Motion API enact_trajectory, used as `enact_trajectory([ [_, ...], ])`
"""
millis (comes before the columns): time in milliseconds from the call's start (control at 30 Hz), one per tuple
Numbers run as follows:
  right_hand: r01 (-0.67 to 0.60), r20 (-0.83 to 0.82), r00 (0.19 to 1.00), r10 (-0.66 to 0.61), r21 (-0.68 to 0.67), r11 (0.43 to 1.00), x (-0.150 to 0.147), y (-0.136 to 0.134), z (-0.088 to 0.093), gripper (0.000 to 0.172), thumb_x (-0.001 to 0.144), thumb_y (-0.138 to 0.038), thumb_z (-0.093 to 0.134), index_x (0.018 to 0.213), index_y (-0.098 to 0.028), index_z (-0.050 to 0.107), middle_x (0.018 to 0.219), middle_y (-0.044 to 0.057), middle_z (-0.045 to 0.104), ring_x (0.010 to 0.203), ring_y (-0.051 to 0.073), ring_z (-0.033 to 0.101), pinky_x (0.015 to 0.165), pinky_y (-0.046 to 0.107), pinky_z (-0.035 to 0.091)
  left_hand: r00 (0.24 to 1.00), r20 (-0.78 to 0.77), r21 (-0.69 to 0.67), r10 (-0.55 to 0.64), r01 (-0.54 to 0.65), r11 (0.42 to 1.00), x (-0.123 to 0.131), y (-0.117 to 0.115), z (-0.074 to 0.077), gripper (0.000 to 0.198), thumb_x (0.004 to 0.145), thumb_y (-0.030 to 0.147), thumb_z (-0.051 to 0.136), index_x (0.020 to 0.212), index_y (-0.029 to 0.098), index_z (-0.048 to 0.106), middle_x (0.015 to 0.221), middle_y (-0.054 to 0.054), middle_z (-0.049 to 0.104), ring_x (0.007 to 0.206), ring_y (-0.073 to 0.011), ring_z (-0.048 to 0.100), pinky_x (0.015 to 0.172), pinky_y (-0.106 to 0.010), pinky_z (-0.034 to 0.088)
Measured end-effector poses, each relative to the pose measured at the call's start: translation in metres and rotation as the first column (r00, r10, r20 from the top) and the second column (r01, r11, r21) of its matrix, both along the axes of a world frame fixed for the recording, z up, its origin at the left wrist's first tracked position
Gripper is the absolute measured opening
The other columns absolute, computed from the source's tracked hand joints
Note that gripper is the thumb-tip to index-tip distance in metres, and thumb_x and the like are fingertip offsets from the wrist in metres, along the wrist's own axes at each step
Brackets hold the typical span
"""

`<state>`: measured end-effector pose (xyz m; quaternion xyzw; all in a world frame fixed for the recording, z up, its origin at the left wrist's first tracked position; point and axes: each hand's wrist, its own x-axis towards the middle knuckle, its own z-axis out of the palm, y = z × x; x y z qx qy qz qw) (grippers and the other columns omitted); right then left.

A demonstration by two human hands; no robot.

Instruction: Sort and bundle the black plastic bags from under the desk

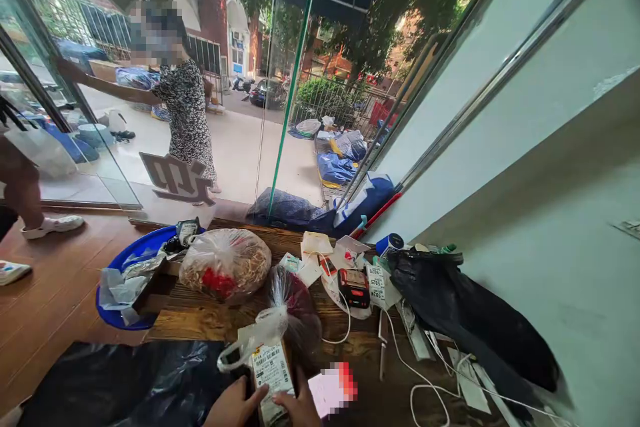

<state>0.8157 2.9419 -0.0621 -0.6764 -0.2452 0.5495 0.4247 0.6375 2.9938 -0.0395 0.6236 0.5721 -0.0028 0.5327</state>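
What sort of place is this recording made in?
Probably a small parcel pickup or courier shop. Both hands hold a parcel with a barcode label at a wooden counter, beside numbered label stickers and a glass shopfront.

A small parcel (273,373) with a white barcode label lies flat, label up, at the near edge, beside a knotted clear bag (287,320).

A paper-labelled parcel (273,373) sits under thin, crinkled clear plastic (287,320); the table (200,320) beneath is rough, grainy wood; a glossy black plastic sack (130,380) lies near left; a matt black cloth bag (465,320) lies right; a smooth blue plastic basin (145,247) sits far left.
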Motion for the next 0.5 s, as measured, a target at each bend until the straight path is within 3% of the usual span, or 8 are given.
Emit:
enact_trajectory([
  [133,-0.064,-0.045,0.997,0.064,-0.004,0.998,0.043,0.035,0.02,0.056,0.049,-0.023,0.064,0.104,-0.019,0.06,0.093,0.008,0.074,0.093,0.032,0.068,0.087,0.044,0.051,0.997,0.046,-0.011,0.056,-0.056,0.998,0.049,0.017,0.015,0.08,0.079,0.064,0.031,0.127,0.004,0.052,0.13,-0.02,0.059,0.124,-0.032,0.052,0.106,-0.041,0.036],
  [267,-0.007,0.001,1.0,0.007,0.021,1.0,0.047,0.046,0.016,0.052,0.051,-0.026,0.064,0.101,-0.019,0.058,0.094,0.008,0.073,0.094,0.031,0.067,0.088,0.044,0.05,0.995,0.071,-0.007,0.071,-0.071,0.997,0.062,0.035,0.032,0.08,0.078,0.064,0.033,0.129,0.004,0.052,0.133,-0.019,0.057,0.127,-0.0322,0.049,0.108,-0.041,0.035],
  [400,0.038,0.111,0.993,-0.042,0.039,0.999,0.035,0.034,0.002,0.047,0.058,-0.036,0.064,0.101,-0.019,0.059,0.092,0.01,0.071,0.094,0.032,0.067,0.09,0.047,0.05,0.991,0.115,0.006,0.073,-0.074,0.997,0.037,0.033,0.03,0.068,0.08,0.057,0.036,0.126,0.01,0.055,0.133,-0.014,0.058,0.128,-0.0293,0.049,0.109,-0.039,0.034],
  [500,0.026,0.276,0.96,-0.052,0.097,0.995,0.033,0.025,0.005,0.051,0.062,-0.044,0.065,0.105,-0.017,0.056,0.1,0.015,0.069,0.102,0.035,0.063,0.096,0.051,0.045,0.981,0.015,0.164,0.191,-0.191,0.968,-0.01,0.017,0.021,0.063,0.072,0.031,0.043,0.13,0.007,0.047,0.13,-0.017,0.059,0.124,-0.0281,0.053,0.107,-0.041,0.037],
])
